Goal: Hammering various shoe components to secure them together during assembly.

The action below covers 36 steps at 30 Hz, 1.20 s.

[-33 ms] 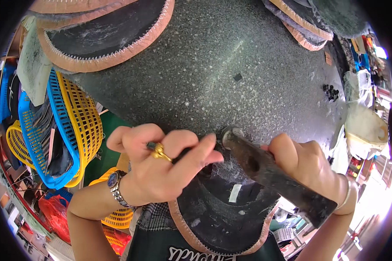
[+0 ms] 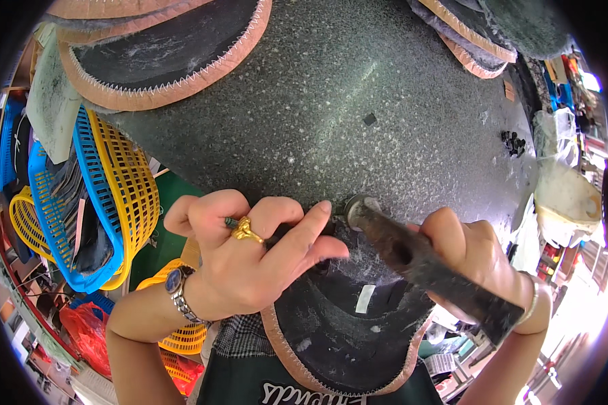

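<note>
My right hand (image 2: pixel 476 253) is closed round a hammer; most of its handle is hidden. The dark, worn hammer head (image 2: pixel 446 277) slants across in front of the fist, its round face (image 2: pixel 355 210) low over the near edge of the speckled dark work surface (image 2: pixel 277 145). Close to that face, my left hand (image 2: pixel 250 253) has its fingers curled, with index and thumb tips extended. A slim dark rod (image 2: pixel 230 221) shows between its fingers; its kind is unclear. Under both hands lies a curved black piece (image 2: pixel 344 331) with a stitched pinkish-tan border and a small pale strip (image 2: pixel 365 299).
Similar black bordered pieces (image 2: pixel 162 67) are stacked at the far left, others (image 2: pixel 476 57) at the far right. A small dark square (image 2: pixel 369 119) and a cluster of little black parts (image 2: pixel 513 143) lie on the surface. Blue (image 2: pixel 78 202) and yellow (image 2: pixel 132 196) baskets stand left.
The hammer head has shifted slightly and appears sharper now. My left fingers have moved very little; the bordered piece stays in place.
</note>
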Each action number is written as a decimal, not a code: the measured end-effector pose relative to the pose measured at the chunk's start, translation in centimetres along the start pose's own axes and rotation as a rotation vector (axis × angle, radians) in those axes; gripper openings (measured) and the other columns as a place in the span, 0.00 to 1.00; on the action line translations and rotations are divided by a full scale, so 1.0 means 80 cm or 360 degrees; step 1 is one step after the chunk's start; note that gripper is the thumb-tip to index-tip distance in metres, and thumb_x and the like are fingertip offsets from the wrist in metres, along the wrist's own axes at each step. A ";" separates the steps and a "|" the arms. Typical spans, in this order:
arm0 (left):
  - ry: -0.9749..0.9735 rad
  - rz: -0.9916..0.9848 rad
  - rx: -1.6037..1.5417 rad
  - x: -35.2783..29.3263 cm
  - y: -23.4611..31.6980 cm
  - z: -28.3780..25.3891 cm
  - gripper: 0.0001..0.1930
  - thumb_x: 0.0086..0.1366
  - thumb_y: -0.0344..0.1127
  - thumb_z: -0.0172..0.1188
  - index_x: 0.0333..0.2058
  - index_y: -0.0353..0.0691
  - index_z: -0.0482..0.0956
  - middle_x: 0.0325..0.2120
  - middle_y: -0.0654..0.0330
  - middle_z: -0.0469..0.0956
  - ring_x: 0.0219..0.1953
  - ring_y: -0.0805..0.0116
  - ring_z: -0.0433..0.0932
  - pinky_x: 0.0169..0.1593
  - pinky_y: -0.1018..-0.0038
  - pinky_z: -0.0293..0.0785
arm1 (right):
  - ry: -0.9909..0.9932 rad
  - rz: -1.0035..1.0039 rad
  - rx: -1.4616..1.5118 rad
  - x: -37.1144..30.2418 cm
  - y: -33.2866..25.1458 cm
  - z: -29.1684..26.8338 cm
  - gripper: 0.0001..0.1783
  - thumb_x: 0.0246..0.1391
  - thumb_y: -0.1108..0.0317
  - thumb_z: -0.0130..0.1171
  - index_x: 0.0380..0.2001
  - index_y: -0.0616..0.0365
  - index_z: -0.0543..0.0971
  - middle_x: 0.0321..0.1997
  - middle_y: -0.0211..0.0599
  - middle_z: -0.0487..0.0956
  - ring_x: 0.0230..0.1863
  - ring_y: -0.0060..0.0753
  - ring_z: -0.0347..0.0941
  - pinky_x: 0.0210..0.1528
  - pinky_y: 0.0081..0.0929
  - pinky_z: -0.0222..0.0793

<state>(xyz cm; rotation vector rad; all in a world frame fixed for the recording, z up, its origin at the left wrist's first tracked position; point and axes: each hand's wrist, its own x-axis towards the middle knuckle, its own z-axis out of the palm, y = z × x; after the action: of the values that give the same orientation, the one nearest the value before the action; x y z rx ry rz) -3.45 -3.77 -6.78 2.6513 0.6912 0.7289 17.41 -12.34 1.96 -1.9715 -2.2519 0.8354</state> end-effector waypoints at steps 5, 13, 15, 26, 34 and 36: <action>0.0022 -0.0299 -0.0216 -0.002 0.033 0.006 0.18 0.40 0.36 0.72 0.34 0.48 0.84 0.23 0.74 0.70 0.32 0.68 0.59 0.39 0.72 0.51 | 0.0321 0.0008 0.0514 -0.035 0.025 0.046 0.16 0.43 0.78 0.59 0.36 0.66 0.68 0.20 0.39 0.71 0.16 0.42 0.73 0.16 0.29 0.66; 0.0054 -0.0531 -0.0658 -0.003 0.037 0.011 0.17 0.41 0.32 0.72 0.34 0.46 0.84 0.24 0.71 0.72 0.32 0.70 0.61 0.40 0.72 0.52 | 0.0383 0.0128 0.0662 -0.032 0.018 0.044 0.14 0.43 0.79 0.58 0.35 0.67 0.68 0.23 0.40 0.71 0.17 0.40 0.71 0.19 0.28 0.66; 0.0043 -0.0559 -0.0323 -0.002 0.038 0.005 0.19 0.43 0.35 0.71 0.38 0.46 0.83 0.28 0.71 0.71 0.35 0.69 0.61 0.42 0.72 0.51 | 0.0371 0.0101 0.0685 -0.034 0.021 0.044 0.17 0.41 0.78 0.60 0.38 0.69 0.70 0.23 0.39 0.71 0.16 0.40 0.73 0.18 0.27 0.67; 0.0108 -0.0651 -0.0579 -0.004 0.048 0.016 0.13 0.45 0.32 0.69 0.33 0.46 0.82 0.26 0.69 0.70 0.34 0.65 0.62 0.42 0.69 0.51 | 0.0432 -0.0048 0.0339 -0.039 0.020 0.049 0.19 0.40 0.78 0.61 0.39 0.70 0.73 0.29 0.40 0.69 0.16 0.35 0.71 0.15 0.25 0.66; 0.0105 -0.0397 -0.0280 -0.015 0.054 0.016 0.16 0.42 0.29 0.70 0.34 0.48 0.83 0.24 0.73 0.68 0.34 0.66 0.59 0.41 0.69 0.49 | 0.0319 -0.0129 0.0012 -0.030 0.013 0.026 0.14 0.42 0.78 0.60 0.35 0.68 0.74 0.26 0.36 0.68 0.13 0.29 0.67 0.10 0.23 0.63; 0.0068 -0.0347 -0.0161 -0.012 0.056 0.013 0.16 0.42 0.29 0.69 0.34 0.48 0.83 0.24 0.73 0.68 0.34 0.65 0.59 0.41 0.68 0.49 | 0.0264 -0.0170 -0.0032 -0.022 0.009 0.020 0.12 0.43 0.78 0.60 0.35 0.67 0.74 0.25 0.35 0.67 0.12 0.29 0.66 0.10 0.24 0.63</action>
<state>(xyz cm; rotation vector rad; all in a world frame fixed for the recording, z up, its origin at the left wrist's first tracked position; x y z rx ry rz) -1.98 -8.16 -6.21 2.4274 0.9125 0.7398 17.82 -14.51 0.81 -1.8340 -2.2549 0.6164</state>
